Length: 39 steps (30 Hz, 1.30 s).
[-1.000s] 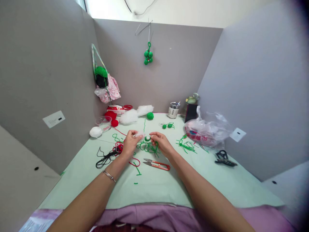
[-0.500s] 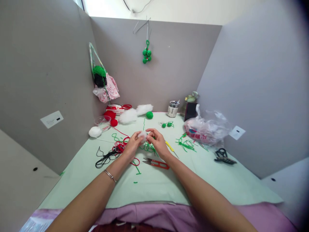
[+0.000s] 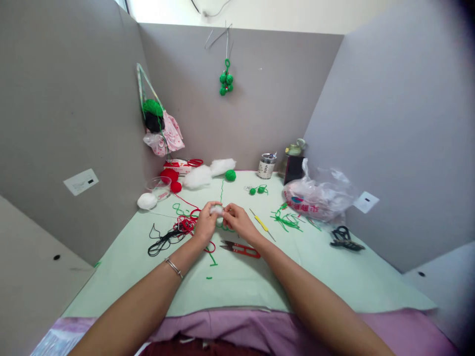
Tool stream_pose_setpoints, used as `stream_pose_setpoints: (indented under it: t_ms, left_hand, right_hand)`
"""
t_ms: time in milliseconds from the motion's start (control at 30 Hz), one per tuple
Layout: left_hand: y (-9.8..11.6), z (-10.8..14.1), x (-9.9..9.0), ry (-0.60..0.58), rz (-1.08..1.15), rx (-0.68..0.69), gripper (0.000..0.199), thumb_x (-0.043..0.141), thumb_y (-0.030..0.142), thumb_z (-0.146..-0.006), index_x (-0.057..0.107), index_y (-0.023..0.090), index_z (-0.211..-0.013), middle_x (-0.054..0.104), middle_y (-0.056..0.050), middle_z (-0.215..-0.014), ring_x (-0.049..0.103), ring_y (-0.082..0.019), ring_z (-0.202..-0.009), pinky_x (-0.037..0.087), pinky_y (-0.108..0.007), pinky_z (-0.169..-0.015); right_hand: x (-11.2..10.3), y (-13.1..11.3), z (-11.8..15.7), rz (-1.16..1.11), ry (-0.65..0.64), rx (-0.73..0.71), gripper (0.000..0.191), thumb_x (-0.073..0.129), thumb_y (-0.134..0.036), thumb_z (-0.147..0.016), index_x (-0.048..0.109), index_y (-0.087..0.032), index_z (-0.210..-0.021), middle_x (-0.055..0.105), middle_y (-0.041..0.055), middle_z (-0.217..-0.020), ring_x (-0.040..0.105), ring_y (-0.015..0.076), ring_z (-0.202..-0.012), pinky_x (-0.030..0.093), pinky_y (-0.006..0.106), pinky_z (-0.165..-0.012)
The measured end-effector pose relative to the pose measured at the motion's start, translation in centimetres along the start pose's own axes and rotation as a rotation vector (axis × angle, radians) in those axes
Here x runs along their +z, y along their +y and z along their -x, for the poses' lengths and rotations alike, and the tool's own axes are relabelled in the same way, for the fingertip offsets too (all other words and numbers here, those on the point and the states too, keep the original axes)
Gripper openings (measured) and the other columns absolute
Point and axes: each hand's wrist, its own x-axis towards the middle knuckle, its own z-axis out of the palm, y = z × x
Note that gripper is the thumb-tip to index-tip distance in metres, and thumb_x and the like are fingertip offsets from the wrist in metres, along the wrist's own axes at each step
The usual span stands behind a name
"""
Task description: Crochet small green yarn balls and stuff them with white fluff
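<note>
Two hands, one loose white fibre tuft

Both the left hand (image 3: 205,223) and the right hand (image 3: 239,221) pinch the white tuft (image 3: 216,210), thumbs and fingertips together, presumably because fluff needs containing from both sides. Green yarn strands (image 3: 224,228) lie beneath. The yellow-gripped metal hook (image 3: 261,224) rests right of the right hand, the orange-handled metal snips (image 3: 233,245) nearer the body, both apparently within reach. Forearms converge over the pale green worktop (image 3: 315,282), wrists low, fingers curled inward, nearly meeting.

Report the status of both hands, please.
Left hand and right hand pinching white fluffy fibre tuft. Tangled red yarn beside left hand. Orange-red metal snips near right wrist.
</note>
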Motion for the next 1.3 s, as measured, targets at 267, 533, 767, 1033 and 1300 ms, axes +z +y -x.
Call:
stream_pose_setpoints:
  t_ms: [267,533,767,1033,1300]
  left_hand:
    - [-0.4,-0.8,-0.1,0.025,-0.073,0.037,0.038,0.064,0.037,-0.098,0.062,0.016,-0.129,0.065,-0.011,-0.128,0.067,-0.025,-0.109,0.059,-0.046,-0.092]
    - [0.4,-0.3,0.0,-0.030,-0.052,0.026,0.033,0.064,0.037,-0.098,0.064,0.015,-0.123,0.068,-0.010,-0.120,0.068,-0.021,-0.099,0.060,-0.041,-0.084]
    - [1.2,0.4,0.0,-0.058,0.074,0.007,0.028,0.070,0.018,-0.080,0.069,0.018,-0.108,0.065,0.004,-0.065,0.061,-0.013,-0.063,0.047,-0.022,-0.062]
    - [2.7,0.8,0.4,-0.146,0.265,-0.032,0.038,0.065,0.048,-0.082,0.071,0.015,-0.101,0.072,-0.007,-0.089,0.064,-0.016,-0.075,0.052,-0.027,-0.071]
    - [1.7,0.2,-0.2,-0.138,0.214,-0.051,0.042,0.079,0.032,-0.074,0.070,0.016,-0.112,0.069,0.000,-0.074,0.058,-0.012,-0.060,0.043,-0.022,-0.057]
  right_hand:
    - [0.5,-0.1,-0.1,-0.073,-0.049,0.050,0.028,0.059,-0.047,-0.084,0.051,-0.023,-0.074,0.058,-0.0042,-0.053,0.041,0.0105,-0.046,0.031,0.025,-0.049]
    - [-0.2,-0.4,-0.1,-0.133,-0.089,0.102,0.041,0.064,-0.057,-0.079,0.049,-0.022,-0.066,0.051,-0.0063,-0.048,0.033,0.0077,-0.042,0.024,0.025,-0.046]
    - [-0.6,-0.4,-0.2,-0.057,-0.016,0.097,0.033,0.064,-0.044,-0.077,0.050,-0.021,-0.059,0.042,-0.0082,-0.041,0.029,0.0078,-0.043,0.021,0.025,-0.047]
    - [-0.6,0.2,-0.7,0.070,0.112,0.082,0.017,0.061,-0.033,-0.068,0.055,-0.020,-0.058,0.045,-0.0074,-0.046,0.032,0.0087,-0.048,0.022,0.025,-0.050]
    - [-0.3,0.0,-0.5,0.150,0.111,0.015,0.016,0.058,-0.032,-0.075,0.057,-0.020,-0.064,0.053,-0.0049,-0.055,0.040,0.0113,-0.054,0.028,0.025,-0.053]
